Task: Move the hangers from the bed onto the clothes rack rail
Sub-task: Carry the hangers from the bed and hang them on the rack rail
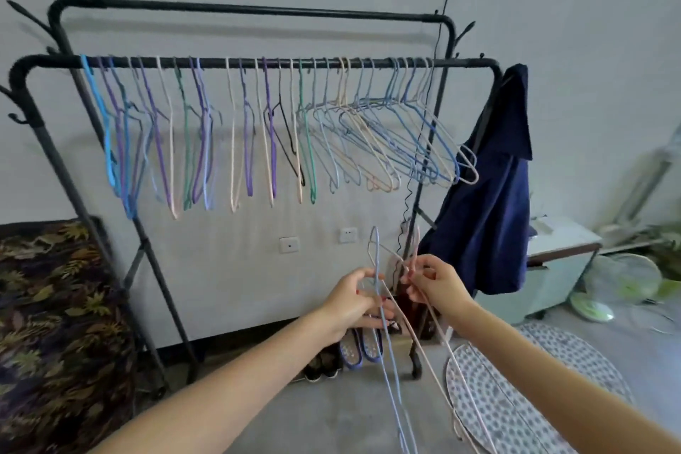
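Left hand (353,300) gripping blue hanger (385,335), right hand (435,282) pinching pink hanger (438,328), hooks crossed. Separate first. Then hook onto rail (258,63), one each.

Soft, even daylight fills the room; hangers throw faint shadows on the wall behind the clothes rack (258,63). Wide-angle view bends the rack's posts; right of it, things look blurred.

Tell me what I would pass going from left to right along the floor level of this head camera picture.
Leaf-patterned bed cover → black shoes → blue slippers → dotted oval mat → white cabinet → fan grille.
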